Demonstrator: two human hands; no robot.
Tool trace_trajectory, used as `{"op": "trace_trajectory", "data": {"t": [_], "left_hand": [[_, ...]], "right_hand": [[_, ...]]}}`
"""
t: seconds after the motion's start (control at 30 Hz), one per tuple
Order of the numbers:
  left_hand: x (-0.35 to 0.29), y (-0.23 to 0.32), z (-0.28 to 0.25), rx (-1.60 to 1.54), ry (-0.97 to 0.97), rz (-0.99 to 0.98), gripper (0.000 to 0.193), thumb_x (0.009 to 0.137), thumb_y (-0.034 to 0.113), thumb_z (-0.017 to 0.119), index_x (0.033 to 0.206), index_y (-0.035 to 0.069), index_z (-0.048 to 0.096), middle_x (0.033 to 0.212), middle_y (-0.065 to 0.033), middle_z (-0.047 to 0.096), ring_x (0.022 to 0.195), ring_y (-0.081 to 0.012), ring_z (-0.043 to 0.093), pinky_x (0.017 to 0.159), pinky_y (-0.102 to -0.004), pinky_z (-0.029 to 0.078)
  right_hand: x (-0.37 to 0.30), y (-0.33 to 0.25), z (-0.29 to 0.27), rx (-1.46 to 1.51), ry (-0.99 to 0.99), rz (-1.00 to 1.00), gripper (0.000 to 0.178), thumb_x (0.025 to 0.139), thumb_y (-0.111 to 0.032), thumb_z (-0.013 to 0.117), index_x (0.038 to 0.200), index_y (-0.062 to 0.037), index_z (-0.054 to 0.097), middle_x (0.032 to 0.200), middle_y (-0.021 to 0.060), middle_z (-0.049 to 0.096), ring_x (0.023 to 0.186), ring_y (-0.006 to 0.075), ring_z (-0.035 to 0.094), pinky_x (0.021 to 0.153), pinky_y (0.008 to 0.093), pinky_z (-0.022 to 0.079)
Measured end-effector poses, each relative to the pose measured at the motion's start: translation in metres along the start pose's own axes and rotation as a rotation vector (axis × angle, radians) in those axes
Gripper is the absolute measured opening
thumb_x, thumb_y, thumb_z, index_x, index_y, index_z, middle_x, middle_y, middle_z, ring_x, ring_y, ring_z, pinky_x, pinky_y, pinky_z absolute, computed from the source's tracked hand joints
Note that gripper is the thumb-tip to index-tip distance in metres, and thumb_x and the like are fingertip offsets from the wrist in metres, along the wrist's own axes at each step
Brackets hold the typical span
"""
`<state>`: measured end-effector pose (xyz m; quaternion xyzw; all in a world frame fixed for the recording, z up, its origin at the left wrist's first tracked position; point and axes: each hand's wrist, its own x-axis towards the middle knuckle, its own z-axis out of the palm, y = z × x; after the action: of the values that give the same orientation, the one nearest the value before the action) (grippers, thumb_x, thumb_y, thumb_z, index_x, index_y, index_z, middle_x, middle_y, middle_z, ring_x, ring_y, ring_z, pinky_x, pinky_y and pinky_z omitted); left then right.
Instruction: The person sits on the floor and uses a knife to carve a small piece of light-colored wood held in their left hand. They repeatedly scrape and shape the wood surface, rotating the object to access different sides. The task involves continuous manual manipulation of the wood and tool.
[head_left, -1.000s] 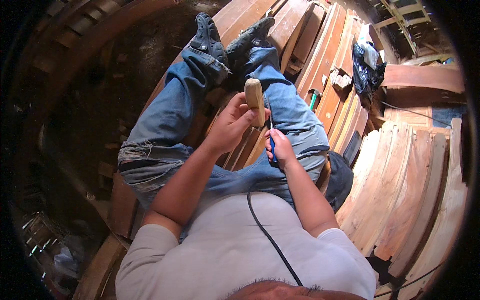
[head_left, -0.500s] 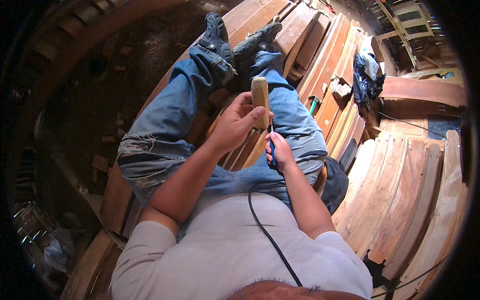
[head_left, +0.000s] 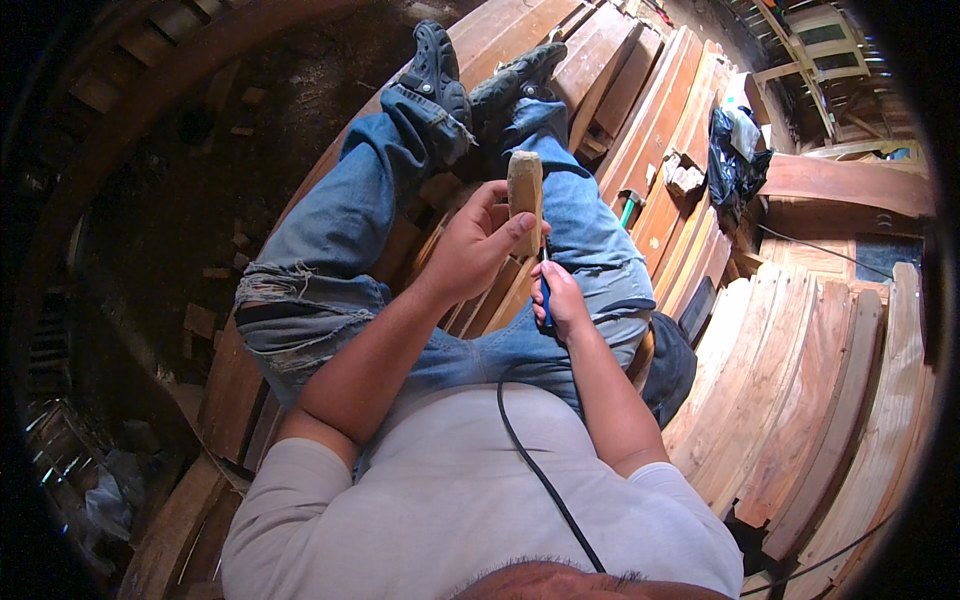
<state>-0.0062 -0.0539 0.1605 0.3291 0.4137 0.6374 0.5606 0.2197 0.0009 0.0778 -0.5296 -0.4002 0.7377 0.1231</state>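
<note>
Wooden piece (head_left: 527,185), pale, long and rounded at its far end: I have it raised above my jeans (head_left: 325,230), over the inner edge of their right leg. My left hand (head_left: 475,252) pinches it near its lower end, thumb pressed on the side I see, the fingers partly curled round behind. My right hand (head_left: 565,298), over the top of the jeans' right leg, is wrapped snugly about a blue-handled tool (head_left: 546,305). Its thin metal shaft runs up to the wood's lower end; I cannot tell whether the tip touches.

Just right of the jeans, a green-handled tool (head_left: 628,211) lies on wooden planks (head_left: 655,115). Farther right of the jeans sits a black plastic bag (head_left: 735,155), and curved boards (head_left: 770,380) lie in a row nearer me. A dark cloth bundle (head_left: 672,370) is right beside the jeans' right leg. Dark shoes (head_left: 436,70) show past the jeans' cuffs. A black cable (head_left: 535,468) crosses my shirt (head_left: 440,480) below the jeans' waist.
</note>
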Motion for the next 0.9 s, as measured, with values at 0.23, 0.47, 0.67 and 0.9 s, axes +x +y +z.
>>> {"op": "trace_trajectory", "data": {"t": [0.23,0.47,0.67,0.9], "left_hand": [[-0.0015,0.0054,0.0007,-0.01,0.015,-0.022,0.046,0.101,0.033,0.067,0.132,0.004,0.05,0.109,-0.0138,0.071,0.104,-0.0199,0.071,0.093,-0.0352,0.055],[-0.0038,0.0085,0.0029,0.029,0.05,-0.061,0.05,0.098,0.037,0.07,0.129,0.002,0.052,0.108,-0.0135,0.071,0.1,-0.0183,0.071,0.089,-0.0333,0.055],[-0.0007,0.0019,0.001,0.074,0.082,-0.03,0.049,0.097,0.038,0.073,0.124,0.001,0.056,0.108,-0.0133,0.071,0.097,-0.0173,0.069,0.085,-0.0309,0.054],[-0.0011,0.001,0.0027,0.212,0.195,0.018,0.052,0.092,0.035,0.078,0.126,0.002,0.057,0.107,-0.0106,0.069,0.097,-0.0159,0.067,0.085,-0.0304,0.054]], "right_hand": [[0.0043,0.0038,-0.003,0.004,0.001,0.002,0.033,0.11,-0.042,0.043,0.104,-0.0108,0.053,0.063,0.001,0.049,0.043,0.012,0.045,0.042,0.0281,0.038],[0.004,0.0039,-0.0039,-0.008,-0.01,0.0,0.032,0.11,-0.042,0.043,0.105,-0.0115,0.052,0.063,0.0009,0.049,0.044,0.0124,0.046,0.04,0.0287,0.038],[0.0007,-0.0004,0.0003,0.0,0.008,0.005,0.032,0.11,-0.04,0.042,0.104,-0.0106,0.053,0.063,0.0005,0.049,0.044,0.012,0.045,0.041,0.0285,0.038],[0.0026,0.0012,-0.0007,0.003,-0.006,-0.008,0.032,0.11,-0.04,0.043,0.104,-0.0104,0.053,0.063,0.0008,0.049,0.044,0.0119,0.045,0.043,0.0279,0.038]]}}
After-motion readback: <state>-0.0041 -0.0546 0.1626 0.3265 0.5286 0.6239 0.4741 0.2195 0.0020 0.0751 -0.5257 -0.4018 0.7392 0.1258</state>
